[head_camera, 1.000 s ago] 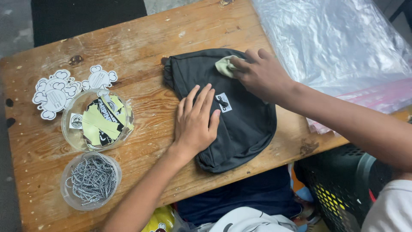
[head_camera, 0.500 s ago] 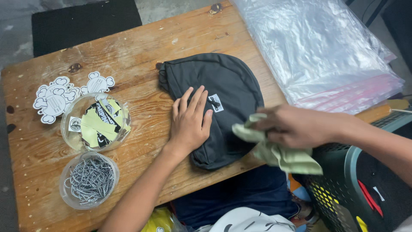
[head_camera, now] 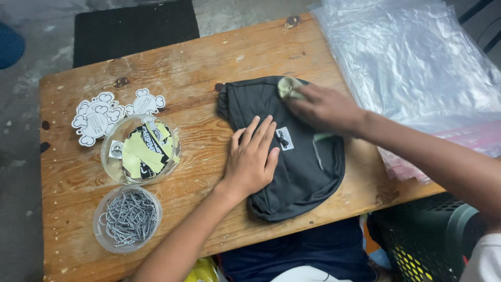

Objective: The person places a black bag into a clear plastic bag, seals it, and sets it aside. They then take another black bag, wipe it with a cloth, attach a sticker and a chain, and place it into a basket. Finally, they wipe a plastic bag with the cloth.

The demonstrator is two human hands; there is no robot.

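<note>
The dark grey pouch (head_camera: 292, 151) lies on the wooden table (head_camera: 209, 68); the left hand (head_camera: 253, 156) presses it flat-fingered, while the right hand (head_camera: 323, 108) pinches a pale green cloth (head_camera: 288, 86) against it.

Under my left hand (head_camera: 253, 159) lies 1 dark pouch (head_camera: 300, 162); left of it stand 2 clear tubs (head_camera: 141, 150), beyond them 2 cloud-shaped cutouts (head_camera: 96, 117).
</note>
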